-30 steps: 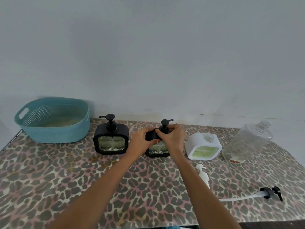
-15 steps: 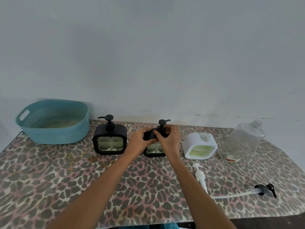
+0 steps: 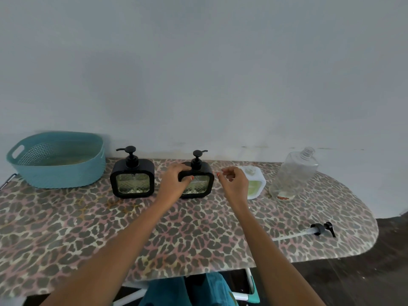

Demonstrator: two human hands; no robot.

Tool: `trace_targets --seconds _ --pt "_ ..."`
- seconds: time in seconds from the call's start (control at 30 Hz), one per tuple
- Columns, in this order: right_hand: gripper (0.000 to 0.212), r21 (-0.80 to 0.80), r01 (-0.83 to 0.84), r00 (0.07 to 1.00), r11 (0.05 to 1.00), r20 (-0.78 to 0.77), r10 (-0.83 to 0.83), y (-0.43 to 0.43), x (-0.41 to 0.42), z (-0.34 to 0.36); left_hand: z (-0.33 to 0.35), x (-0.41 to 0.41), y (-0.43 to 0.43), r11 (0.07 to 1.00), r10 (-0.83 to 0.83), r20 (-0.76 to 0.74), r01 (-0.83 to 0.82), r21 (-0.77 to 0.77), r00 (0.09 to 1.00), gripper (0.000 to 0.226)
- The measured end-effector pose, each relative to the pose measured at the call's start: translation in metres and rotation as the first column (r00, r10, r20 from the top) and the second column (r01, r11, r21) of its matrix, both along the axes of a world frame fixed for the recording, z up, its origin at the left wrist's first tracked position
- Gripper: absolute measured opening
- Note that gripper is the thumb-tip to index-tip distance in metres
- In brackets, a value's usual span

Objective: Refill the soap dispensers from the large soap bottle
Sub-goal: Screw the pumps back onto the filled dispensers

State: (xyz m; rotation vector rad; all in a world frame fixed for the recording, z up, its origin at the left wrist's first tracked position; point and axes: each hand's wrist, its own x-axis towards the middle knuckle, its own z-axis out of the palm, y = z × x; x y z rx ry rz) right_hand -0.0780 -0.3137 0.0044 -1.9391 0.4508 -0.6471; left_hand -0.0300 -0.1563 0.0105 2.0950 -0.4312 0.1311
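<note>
While the left hand (image 3: 173,184) grips the middle dispenser (image 3: 202,183), the right hand (image 3: 235,184) hangs just beside it, fingers (image 3: 225,171) loosely curled.

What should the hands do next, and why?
Probably the right hand should reach to the white dispenser: its neck stands open with no pump, while the middle black dispenser, gripped by the left hand, already wears its pump.

basket (image 3: 66,173) teal | tabletop (image 3: 198,235) leopard-print | left dispenser (image 3: 132,177) black | capless dispenser (image 3: 256,186) white
</note>
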Motion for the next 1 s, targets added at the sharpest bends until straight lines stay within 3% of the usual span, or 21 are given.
trace_targets --seconds 0.23,0.33,0.47,0.63,0.8,1.0 --pt "0.004 0.050 0.074 0.997 0.996 -0.037 -0.072 -0.029 -0.037 -0.012 -0.006 -0.027 -0.031 0.998 0.067 0.170 -0.064 -0.023 0.983 0.017" --pt "0.005 0.045 0.112 0.991 0.993 -0.084 -0.108 -0.045 -0.051 -0.018 -0.008 -0.033 -0.054 1.000 -0.008 0.226 0.010 -0.006 0.974 0.016" --pt "0.012 0.045 0.126 0.982 0.991 -0.149 -0.118 -0.066 -0.066 -0.029 -0.011 -0.034 -0.088 0.984 -0.177 0.130 0.171 0.060 0.976 0.031" --pt "0.015 0.042 0.074 0.953 0.996 -0.298 -0.058 -0.080 -0.070 -0.045 -0.014 -0.021 -0.119 0.955 -0.273 -0.019 0.274 0.118 0.962 0.053" --pt "0.031 0.072 0.009 0.897 0.997 -0.442 0.024 -0.083 -0.066 -0.062 -0.019 -0.009 -0.133 0.946 -0.282 -0.086 0.292 0.140 0.955 0.058" --pt "0.038 0.078 -0.036 0.870 0.996 -0.487 0.070 -0.085 -0.063 -0.068 -0.023 -0.002 -0.136 0.958 -0.267 -0.088 0.274 0.085 0.960 0.059"
